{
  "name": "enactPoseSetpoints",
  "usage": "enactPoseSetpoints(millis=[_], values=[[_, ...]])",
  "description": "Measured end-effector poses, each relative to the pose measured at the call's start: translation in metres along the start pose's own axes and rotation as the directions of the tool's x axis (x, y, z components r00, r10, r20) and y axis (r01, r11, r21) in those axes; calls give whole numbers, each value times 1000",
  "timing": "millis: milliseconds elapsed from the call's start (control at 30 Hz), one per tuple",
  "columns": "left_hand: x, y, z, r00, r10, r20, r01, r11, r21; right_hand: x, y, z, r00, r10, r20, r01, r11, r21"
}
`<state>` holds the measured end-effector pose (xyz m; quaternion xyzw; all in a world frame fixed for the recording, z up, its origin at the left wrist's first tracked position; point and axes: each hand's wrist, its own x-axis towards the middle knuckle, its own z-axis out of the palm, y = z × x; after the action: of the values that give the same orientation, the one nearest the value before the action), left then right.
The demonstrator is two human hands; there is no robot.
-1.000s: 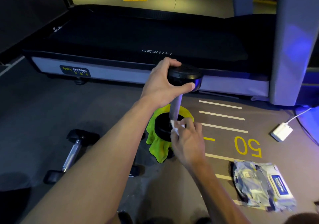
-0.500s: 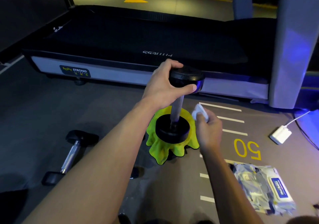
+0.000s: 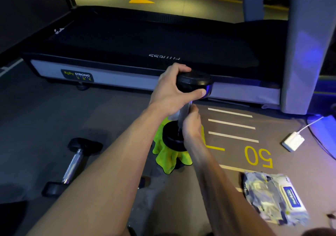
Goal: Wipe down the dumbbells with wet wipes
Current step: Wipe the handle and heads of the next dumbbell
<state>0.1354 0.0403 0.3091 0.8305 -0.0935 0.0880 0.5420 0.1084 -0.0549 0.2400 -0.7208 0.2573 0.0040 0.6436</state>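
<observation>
A person kneels or crouches over a gym floor (image 3: 54, 119), seen from their own head looking down. A black dumbbell (image 3: 183, 108) stands upright on end, its lower head resting on a bright yellow-green cloth (image 3: 169, 159) spread on the floor just in front of a treadmill (image 3: 138, 41). The left hand (image 3: 174, 92) has a closed grip on the top head of the dumbbell, fingers and thumb curled around its rim, holding it steady. The right hand (image 3: 190, 126) wraps a closed grip around the metal handle between the two heads; whether a wipe is inside that hand cannot be seen.

A second dumbbell (image 3: 72, 165) lies on its side on the floor to the left, well apart from the upright one. Toward the lower right corner of the floor lies a crumpled pack of wet wipes (image 3: 276, 197) with a blue label. Further right, near the treadmill's upright post, sits a small white charger (image 3: 292, 141) with a white cable. Painted white lines and a yellow number 50 (image 3: 258, 156) mark the floor between the upright dumbbell and the charger.
</observation>
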Motion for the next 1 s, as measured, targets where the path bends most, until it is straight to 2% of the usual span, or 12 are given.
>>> enactPoseSetpoints(millis=[100, 267, 467, 533, 633, 733, 867, 933, 1000], values=[[1, 0, 2, 999, -5, -35, 5, 1000, 2, -33, 19, 1, 951, -302, -64, 299, 953, -51], [4, -3, 3, 999, -17, -51, 17, 1000, 0, -29, 51, -13, 805, -592, -39, 563, 783, -265], [6, -2, 5, 999, -20, -34, 20, 1000, -2, -7, 58, -27, 822, -570, -11, 534, 777, -334], [6, -2, 6, 999, -19, -39, 18, 1000, -9, -7, 40, -27, 792, -610, -23, 564, 746, -355], [7, -2, 7, 999, 0, -52, 0, 1000, 6, 7, -3, -25, 739, -661, -131, 578, 722, -379], [10, -4, 4, 996, -9, -87, 8, 1000, -2, 7, 3, -16, 767, -628, -135, 573, 764, -298], [9, -8, -1, 998, -28, -54, 26, 999, -31, -5, 48, -22, 849, -528, -28, 509, 830, -228], [8, -5, 0, 999, -30, -46, 27, 999, -44, 4, 33, -26, 856, -516, -2, 503, 836, -220], [9, -3, 3, 999, -27, -45, 25, 998, -49, 13, 5, -23, 834, -546, -77, 523, 828, -202]])
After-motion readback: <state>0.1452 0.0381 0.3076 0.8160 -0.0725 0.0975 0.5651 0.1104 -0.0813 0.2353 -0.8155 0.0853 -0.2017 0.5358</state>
